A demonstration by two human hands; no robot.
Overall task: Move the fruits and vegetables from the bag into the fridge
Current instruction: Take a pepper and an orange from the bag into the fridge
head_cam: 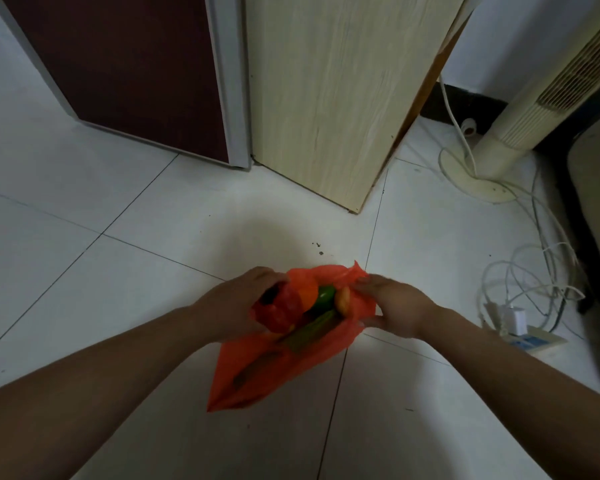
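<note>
The orange bag (pixel 278 362) lies on the tiled floor (pixel 84 271), its mouth turned away from the person toward the pale wooden cabinet (pixel 326 98), with the dark red fridge door (pixel 136 64) just left of that cabinet and shut. The step in hand looks like drawing the first item out of the bag. To do it well, the mouth should be held wide and steady on one side while the other hand lifts one piece straight up and clear of the plastic, so the rest does not spill toward the floor's tile seam.

The left hand (pixel 236 306) is curled around a red pepper (pixel 279 311) at the bag's left rim, fingers wrapped closed on it (whether it also pinches plastic I cannot tell). The right hand (pixel 392 306) grips the bag's right edge, fingers closed narrowly on the plastic, pulling the mouth open. Between them sit an orange fruit (pixel 309 292), a green vegetable (pixel 324 296), a small yellowish piece (pixel 343 299) and a long green stalk (pixel 309 332), all inside the bag.

The fridge door will need a free hand.
</note>
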